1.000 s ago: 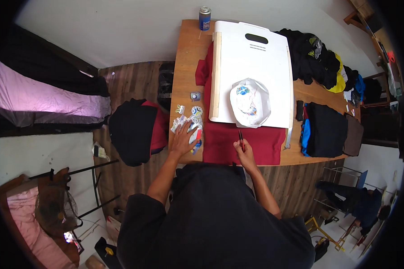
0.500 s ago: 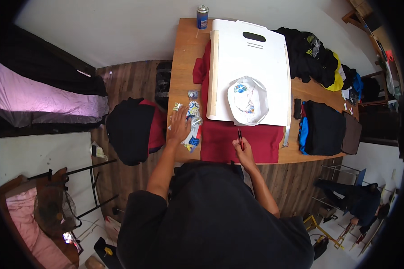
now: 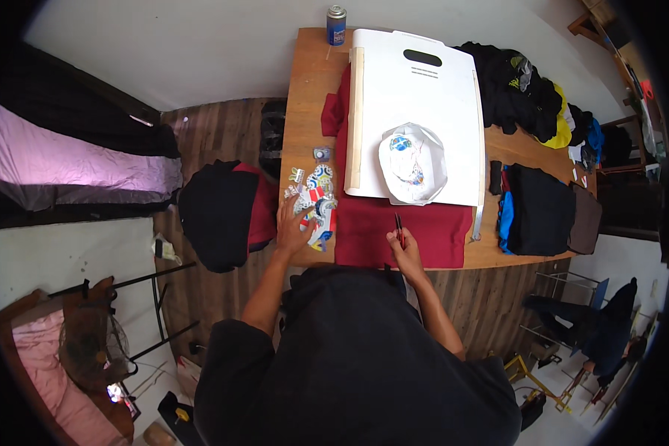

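Observation:
My left hand [image 3: 293,229] rests with fingers spread on a pile of colourful printed cutouts [image 3: 320,195], like stickers or transfers, at the table's left edge. My right hand [image 3: 406,251] is closed around a slim red-and-black pointed tool [image 3: 399,230], its tip facing away from me; its exact kind is too small to tell. Beneath that hand lies dark red fabric [image 3: 438,230], running under a white board [image 3: 431,97] with a slot near its far end. On the board's near part stands a white paper-like bowl [image 3: 437,167] with printed scraps inside.
A blue spray can [image 3: 336,26] stands at the table's far left corner. Folded dark garments [image 3: 539,212] lie at right, with a heap of black clothes [image 3: 502,89] beyond. More dark clothing [image 3: 215,215] is piled beside the table's left edge.
My left hand has drawn back slightly toward me over the cutouts, its fingers more spread, uncovering more of them. My right hand still holds the red-and-black tool in nearly the same place.

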`<state>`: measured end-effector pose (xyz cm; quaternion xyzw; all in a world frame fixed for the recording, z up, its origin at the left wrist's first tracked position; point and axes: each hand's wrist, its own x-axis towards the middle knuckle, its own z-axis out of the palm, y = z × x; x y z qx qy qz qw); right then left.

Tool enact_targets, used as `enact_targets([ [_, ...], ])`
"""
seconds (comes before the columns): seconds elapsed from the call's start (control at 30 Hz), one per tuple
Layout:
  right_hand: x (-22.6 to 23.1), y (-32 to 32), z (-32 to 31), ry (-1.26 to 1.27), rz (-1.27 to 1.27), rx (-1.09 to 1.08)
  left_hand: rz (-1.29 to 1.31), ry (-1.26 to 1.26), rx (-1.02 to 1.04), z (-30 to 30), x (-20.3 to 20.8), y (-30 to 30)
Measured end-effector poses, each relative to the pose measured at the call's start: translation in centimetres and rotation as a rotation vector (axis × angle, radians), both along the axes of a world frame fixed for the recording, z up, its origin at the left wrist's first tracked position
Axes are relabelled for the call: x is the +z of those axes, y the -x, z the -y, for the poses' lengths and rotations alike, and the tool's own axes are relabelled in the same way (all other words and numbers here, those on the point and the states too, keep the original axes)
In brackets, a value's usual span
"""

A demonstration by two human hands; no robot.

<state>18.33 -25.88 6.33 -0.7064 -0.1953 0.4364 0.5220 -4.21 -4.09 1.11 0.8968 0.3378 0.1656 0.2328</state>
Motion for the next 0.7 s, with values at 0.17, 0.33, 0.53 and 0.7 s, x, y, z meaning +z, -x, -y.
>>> enact_targets([
  [0.17, -0.1, -0.2, -0.1, -0.003, -0.004, 0.011, 0.050, 0.001, 0.178, -1.0, -0.9, -1.2],
  [0.33, -0.1, -0.4, -0.1, 0.011, 0.014, 0.025, -0.013, -0.067, 0.199, -2.3, -0.6, -2.6],
  [0.53, -0.9, -0.4, 0.1, 0.003, 0.008, 0.006, -0.056, -0.041, 0.116, -2.8, 0.1, -3.1],
  [0.7, -1.1, -0.2, 0.2, 0.019, 0.012, 0.009, -0.060, 0.002, 0.153, -3.0, -0.4, -3.1],
])
